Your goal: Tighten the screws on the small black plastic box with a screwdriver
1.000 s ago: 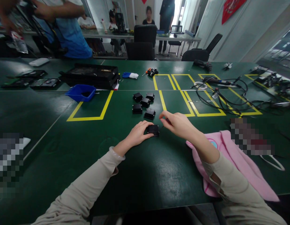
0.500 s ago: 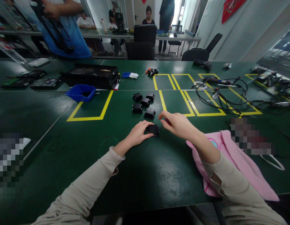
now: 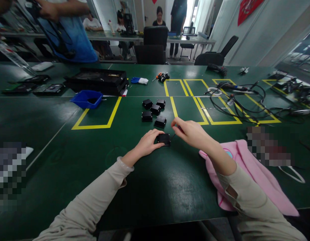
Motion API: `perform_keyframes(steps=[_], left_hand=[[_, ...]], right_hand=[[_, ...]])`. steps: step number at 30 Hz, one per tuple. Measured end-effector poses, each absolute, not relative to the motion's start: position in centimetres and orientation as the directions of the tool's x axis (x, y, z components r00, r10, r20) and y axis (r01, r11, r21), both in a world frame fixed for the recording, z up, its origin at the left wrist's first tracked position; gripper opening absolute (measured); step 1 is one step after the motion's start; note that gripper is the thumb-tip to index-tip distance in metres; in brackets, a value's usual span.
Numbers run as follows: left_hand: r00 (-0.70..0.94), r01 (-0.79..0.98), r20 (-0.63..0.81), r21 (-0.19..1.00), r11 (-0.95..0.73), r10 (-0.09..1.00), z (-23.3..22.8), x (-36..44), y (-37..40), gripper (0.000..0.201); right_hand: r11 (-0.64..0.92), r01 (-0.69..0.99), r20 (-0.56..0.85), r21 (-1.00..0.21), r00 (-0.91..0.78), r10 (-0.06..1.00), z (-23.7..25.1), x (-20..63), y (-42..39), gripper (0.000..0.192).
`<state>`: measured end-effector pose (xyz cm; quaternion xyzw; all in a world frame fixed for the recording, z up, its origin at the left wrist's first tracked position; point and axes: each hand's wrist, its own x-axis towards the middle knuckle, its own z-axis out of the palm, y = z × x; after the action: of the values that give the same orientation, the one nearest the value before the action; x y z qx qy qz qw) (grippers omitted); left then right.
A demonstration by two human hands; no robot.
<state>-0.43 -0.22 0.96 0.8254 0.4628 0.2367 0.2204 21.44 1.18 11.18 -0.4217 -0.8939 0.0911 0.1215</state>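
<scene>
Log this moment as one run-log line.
left hand: grips small black box on green table | right hand: pinches thin tool at box | five black boxes beyond | pink cloth right

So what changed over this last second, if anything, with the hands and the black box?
Very little. The left hand keeps its grip on the small black box on the green table, and the right hand still pinches a thin tool beside it, shifted only a touch. The five black boxes behind have not moved. In the background, the person in the blue top has moved their arms.
</scene>
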Motion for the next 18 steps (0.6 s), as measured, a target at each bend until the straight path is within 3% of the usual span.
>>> perform_keyframes(steps=[12,18], left_hand=[[0.463,0.658,0.183,0.585,-0.474,0.867,0.97,-0.37,-0.19,0.037],[0.465,0.657,0.181,0.585,-0.475,0.866,1.05,-0.41,-0.21,0.037]], right_hand=[[0.630,0.713,0.115,-0.306,-0.630,0.768,11.06,21.80,1.49,0.028],[0.615,0.747,0.119,-0.254,-0.607,0.786,10.87,21.78,1.71,0.033]])
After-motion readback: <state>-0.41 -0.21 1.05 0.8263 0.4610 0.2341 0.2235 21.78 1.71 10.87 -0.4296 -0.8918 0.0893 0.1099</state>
